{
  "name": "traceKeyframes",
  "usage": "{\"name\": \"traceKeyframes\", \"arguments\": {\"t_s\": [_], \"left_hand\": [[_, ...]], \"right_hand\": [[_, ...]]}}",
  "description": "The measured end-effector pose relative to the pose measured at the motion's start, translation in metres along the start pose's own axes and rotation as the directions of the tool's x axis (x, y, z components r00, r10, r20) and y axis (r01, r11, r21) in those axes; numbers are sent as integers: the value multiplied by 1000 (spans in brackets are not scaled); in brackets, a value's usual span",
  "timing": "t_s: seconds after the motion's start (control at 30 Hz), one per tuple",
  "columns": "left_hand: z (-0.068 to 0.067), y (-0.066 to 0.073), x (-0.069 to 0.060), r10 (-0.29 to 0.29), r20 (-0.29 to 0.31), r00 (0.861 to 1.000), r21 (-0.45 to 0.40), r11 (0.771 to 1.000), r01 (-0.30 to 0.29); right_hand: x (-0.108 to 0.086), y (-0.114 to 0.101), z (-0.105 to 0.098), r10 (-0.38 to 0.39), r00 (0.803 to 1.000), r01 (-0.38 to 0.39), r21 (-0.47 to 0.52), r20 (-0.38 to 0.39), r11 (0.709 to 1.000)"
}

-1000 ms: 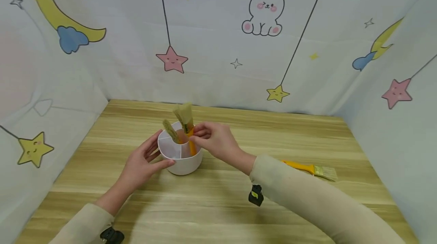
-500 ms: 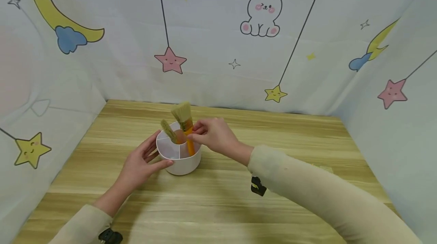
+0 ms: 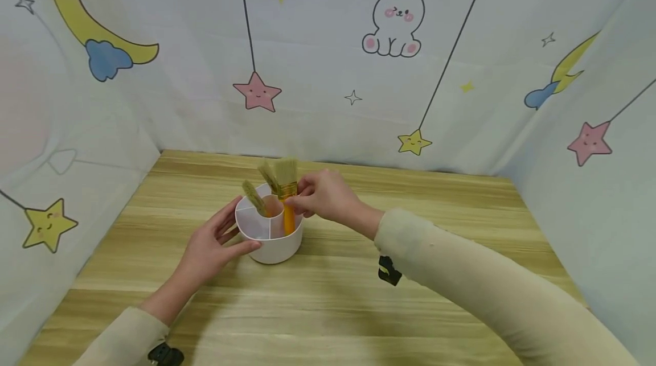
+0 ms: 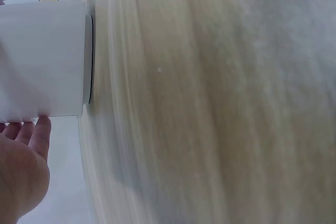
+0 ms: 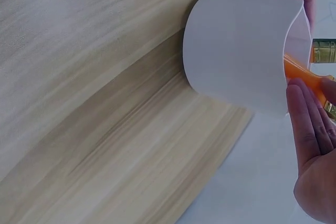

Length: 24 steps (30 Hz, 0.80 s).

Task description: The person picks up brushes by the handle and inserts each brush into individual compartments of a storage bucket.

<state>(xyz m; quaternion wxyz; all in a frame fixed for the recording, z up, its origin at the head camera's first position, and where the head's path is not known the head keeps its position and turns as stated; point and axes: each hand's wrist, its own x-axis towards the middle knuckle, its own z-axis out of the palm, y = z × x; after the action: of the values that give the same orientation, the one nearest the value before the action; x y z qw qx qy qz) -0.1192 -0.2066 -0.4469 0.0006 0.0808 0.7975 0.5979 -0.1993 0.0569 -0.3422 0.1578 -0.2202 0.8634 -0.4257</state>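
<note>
A round white divided brush holder (image 3: pixel 275 249) stands on the table, with an open tube in its centre. My left hand (image 3: pixel 205 252) grips its left side, thumb at the front and fingers round the back; the left wrist view shows the fingers (image 4: pixel 39 137) against its wall. My right hand (image 3: pixel 330 198) pinches the orange handle of a flat paintbrush (image 3: pixel 288 181), bristles up, its lower end inside the front right compartment. In the right wrist view that orange handle (image 5: pixel 302 72) slants over the rim. Another paintbrush (image 3: pixel 268 173) stands behind it, and one more brush (image 3: pixel 252 195) leans left in the centre tube.
The wood-grain table (image 3: pixel 328 309) ends at a back edge below a white cloth (image 3: pixel 328 47) printed with stars, moons and a rabbit. Cloth also hangs at both sides. My right sleeve (image 3: pixel 461 269) covers part of the table's right side.
My right hand has turned the pinched paintbrush so its bristles stand more upright and broadside. The right forearm has shifted, hiding the loose paintbrush on the right. My left hand stays on the holder.
</note>
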Motion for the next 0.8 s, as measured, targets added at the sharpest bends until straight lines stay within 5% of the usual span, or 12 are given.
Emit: {"name": "traceKeyframes", "arguments": {"t_s": [0.8], "left_hand": [[0, 5, -2, -25, 3, 1000, 5, 1000, 25]], "right_hand": [[1, 2, -11, 8, 999, -8, -13, 42, 1000]]}}
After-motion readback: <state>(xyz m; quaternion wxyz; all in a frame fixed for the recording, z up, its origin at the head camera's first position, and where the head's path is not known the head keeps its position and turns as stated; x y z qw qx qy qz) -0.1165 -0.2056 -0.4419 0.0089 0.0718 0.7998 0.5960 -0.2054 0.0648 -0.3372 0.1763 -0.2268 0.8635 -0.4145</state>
